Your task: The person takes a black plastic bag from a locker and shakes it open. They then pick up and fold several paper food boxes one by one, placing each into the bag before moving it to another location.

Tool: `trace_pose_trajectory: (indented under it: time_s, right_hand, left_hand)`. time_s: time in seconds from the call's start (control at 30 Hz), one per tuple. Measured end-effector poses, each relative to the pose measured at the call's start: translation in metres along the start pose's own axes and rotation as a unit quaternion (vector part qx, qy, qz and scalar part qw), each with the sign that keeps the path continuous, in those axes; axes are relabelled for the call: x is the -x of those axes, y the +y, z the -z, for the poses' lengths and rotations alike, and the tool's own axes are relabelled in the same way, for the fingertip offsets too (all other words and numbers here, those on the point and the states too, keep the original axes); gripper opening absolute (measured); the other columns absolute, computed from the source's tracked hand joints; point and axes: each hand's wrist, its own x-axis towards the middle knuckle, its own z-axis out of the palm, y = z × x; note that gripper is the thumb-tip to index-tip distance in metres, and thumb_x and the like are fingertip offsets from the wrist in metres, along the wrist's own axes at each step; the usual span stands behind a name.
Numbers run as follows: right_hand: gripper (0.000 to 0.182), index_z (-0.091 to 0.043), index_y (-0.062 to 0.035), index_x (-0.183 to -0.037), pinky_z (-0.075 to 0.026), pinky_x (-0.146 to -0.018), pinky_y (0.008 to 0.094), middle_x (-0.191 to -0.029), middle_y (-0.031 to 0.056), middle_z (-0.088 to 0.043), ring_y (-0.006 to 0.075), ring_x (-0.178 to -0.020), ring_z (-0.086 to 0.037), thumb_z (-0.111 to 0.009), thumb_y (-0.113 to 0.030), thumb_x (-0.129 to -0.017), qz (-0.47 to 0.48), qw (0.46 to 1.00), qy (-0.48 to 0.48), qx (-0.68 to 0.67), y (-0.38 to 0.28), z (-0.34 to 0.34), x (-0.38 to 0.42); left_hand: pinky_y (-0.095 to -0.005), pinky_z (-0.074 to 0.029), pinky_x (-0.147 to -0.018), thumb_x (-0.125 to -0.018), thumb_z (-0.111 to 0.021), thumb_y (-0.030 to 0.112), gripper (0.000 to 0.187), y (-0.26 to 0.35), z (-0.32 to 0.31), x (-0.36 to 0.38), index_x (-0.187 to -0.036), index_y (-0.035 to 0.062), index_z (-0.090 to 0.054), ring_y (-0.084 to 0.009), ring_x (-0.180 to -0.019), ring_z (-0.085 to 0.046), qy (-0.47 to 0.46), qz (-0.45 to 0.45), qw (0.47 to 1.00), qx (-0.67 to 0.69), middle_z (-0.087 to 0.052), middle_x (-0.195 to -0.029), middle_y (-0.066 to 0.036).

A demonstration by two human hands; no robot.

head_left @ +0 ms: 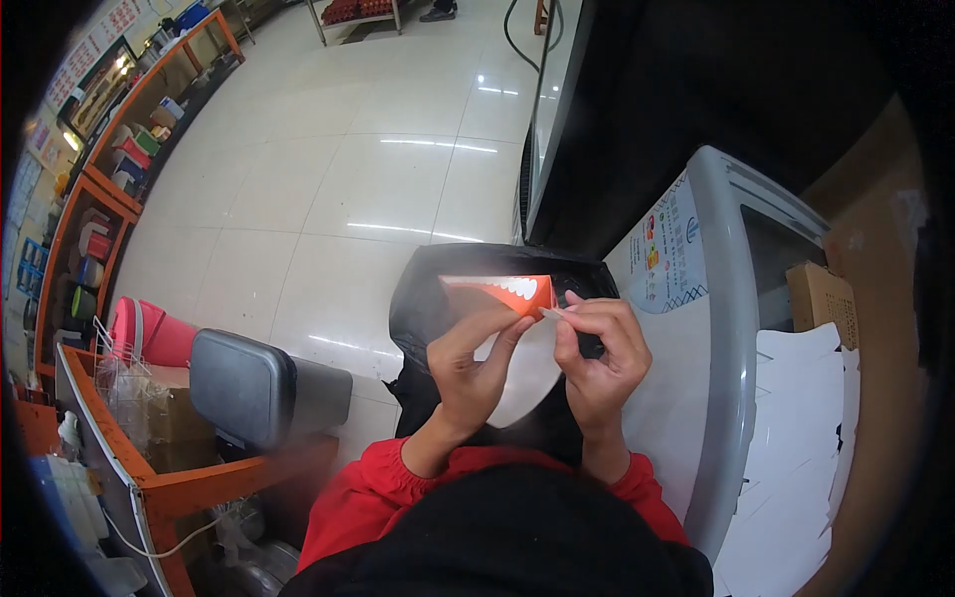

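Both hands, left hand (476,363) and right hand (600,350), pinch closed on a white-and-orange paper piece (517,328).

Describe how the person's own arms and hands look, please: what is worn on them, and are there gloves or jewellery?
Both hands are bare: the left hand and the right hand wear no gloves, and no ring, watch or bracelet shows. Each forearm comes out of a bright red sleeve with a gathered cuff at the wrist. The red looks plain, without print or markings.
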Motion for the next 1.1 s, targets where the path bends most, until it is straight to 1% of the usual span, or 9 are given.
trace_pose_trajectory:
  time_s: [0.27,0.37,0.4,0.5,0.63,0.77,0.93,1.0,1.1]
  right_hand:
    - [0.015,-0.066,-0.0002,-0.081,-0.053,-0.075,0.0358,-0.077,0.0092,-0.060,0.0208,-0.072,-0.059,-0.068,0.003,-0.067,-0.017,0.999,-0.023,-0.035,0.005,-0.009,0.004]
    - [0.022,-0.066,-0.0021,-0.091,-0.051,-0.079,0.0374,-0.086,0.0101,-0.061,0.0231,-0.080,-0.060,-0.067,0.002,-0.070,0.039,0.995,-0.014,0.092,0.001,-0.023,0.010]
    - [0.037,-0.058,-0.0018,-0.111,-0.045,-0.089,0.0421,-0.104,0.0135,-0.057,0.0278,-0.099,-0.055,-0.062,0.002,-0.075,0.023,0.988,-0.084,0.129,0.001,-0.025,0.019]
    - [0.052,-0.038,0.0037,-0.128,-0.030,-0.102,0.0452,-0.130,0.0181,-0.037,0.0334,-0.120,-0.038,-0.057,-0.002,-0.080,0.025,0.972,-0.138,0.189,0.007,-0.050,0.046]
    - [0.062,-0.039,0.0032,-0.126,-0.027,-0.104,0.0440,-0.130,0.0193,-0.039,0.0353,-0.124,-0.035,-0.064,-0.029,-0.079,-0.064,0.997,-0.045,-0.003,0.035,-0.036,0.024]
    - [0.044,-0.051,-0.0053,-0.121,-0.034,-0.100,0.0420,-0.125,0.0133,-0.050,0.0287,-0.119,-0.045,-0.062,-0.019,-0.080,-0.050,0.980,-0.194,-0.010,0.071,-0.028,0.009]
    - [0.034,-0.059,-0.0077,-0.111,-0.042,-0.094,0.0406,-0.110,0.0087,-0.061,0.0268,-0.104,-0.057,-0.055,-0.001,-0.079,-0.011,0.987,-0.157,-0.025,0.109,-0.042,0.019]
    - [0.032,-0.060,-0.0079,-0.110,-0.041,-0.095,0.0389,-0.110,0.0112,-0.060,0.0272,-0.106,-0.056,-0.053,0.000,-0.080,0.001,0.984,-0.172,-0.055,0.127,-0.050,0.020]
    - [0.030,-0.060,-0.0078,-0.110,-0.038,-0.097,0.0367,-0.110,0.0118,-0.061,0.0271,-0.106,-0.057,-0.051,0.000,-0.083,-0.112,0.975,-0.161,-0.105,0.161,-0.068,0.034]
  left_hand:
    - [-0.0231,-0.045,-0.066,-0.070,-0.069,-0.007,0.011,-0.007,0.005,-0.003,-0.078,-0.0008,-0.065,-0.0116,-0.071,-0.058,0.017,0.095,0.984,0.153,-0.064,-0.077,-0.007]
    - [-0.0230,-0.046,-0.066,-0.074,-0.066,-0.004,0.007,-0.013,0.002,-0.003,-0.080,-0.0014,-0.063,-0.0118,-0.074,-0.058,0.032,0.089,0.987,0.132,-0.063,-0.082,-0.007]
    - [-0.0228,-0.048,-0.067,-0.077,-0.065,-0.004,0.007,-0.017,0.002,-0.004,-0.083,-0.0014,-0.062,-0.0123,-0.077,-0.058,0.035,0.096,0.987,0.124,-0.061,-0.084,-0.008]
    - [-0.0231,-0.048,-0.072,-0.083,-0.060,0.001,0.011,-0.019,0.004,-0.010,-0.093,-0.0024,-0.058,-0.0131,-0.080,-0.059,0.044,0.160,0.975,0.150,-0.062,-0.088,-0.009]
    - [-0.0244,-0.047,-0.075,-0.083,-0.061,0.003,0.015,-0.054,0.006,-0.009,-0.096,-0.0025,-0.057,-0.0118,-0.080,-0.059,0.023,0.213,0.948,0.235,-0.062,-0.089,-0.009]
    - [-0.0237,-0.046,-0.077,-0.083,-0.061,0.003,0.020,-0.083,0.005,0.000,-0.101,-0.0032,-0.057,-0.0111,-0.084,-0.059,-0.101,0.202,0.951,0.213,-0.063,-0.093,-0.009]
    - [-0.0273,-0.046,-0.083,-0.081,-0.061,0.000,0.024,-0.073,-0.014,0.003,-0.103,-0.0041,-0.056,-0.0164,-0.095,-0.059,0.041,0.149,0.985,0.078,-0.061,-0.098,-0.012]
    - [-0.0282,-0.047,-0.081,-0.080,-0.062,0.001,0.022,-0.088,-0.004,0.012,-0.101,-0.0037,-0.056,-0.0171,-0.096,-0.059,-0.011,0.167,0.986,-0.023,-0.062,-0.096,-0.012]
    - [-0.0399,-0.036,-0.092,-0.080,-0.061,0.015,0.015,-0.125,0.019,0.049,-0.092,0.0052,-0.061,-0.0261,-0.092,-0.058,-0.255,0.098,0.925,-0.265,-0.062,-0.093,-0.010]
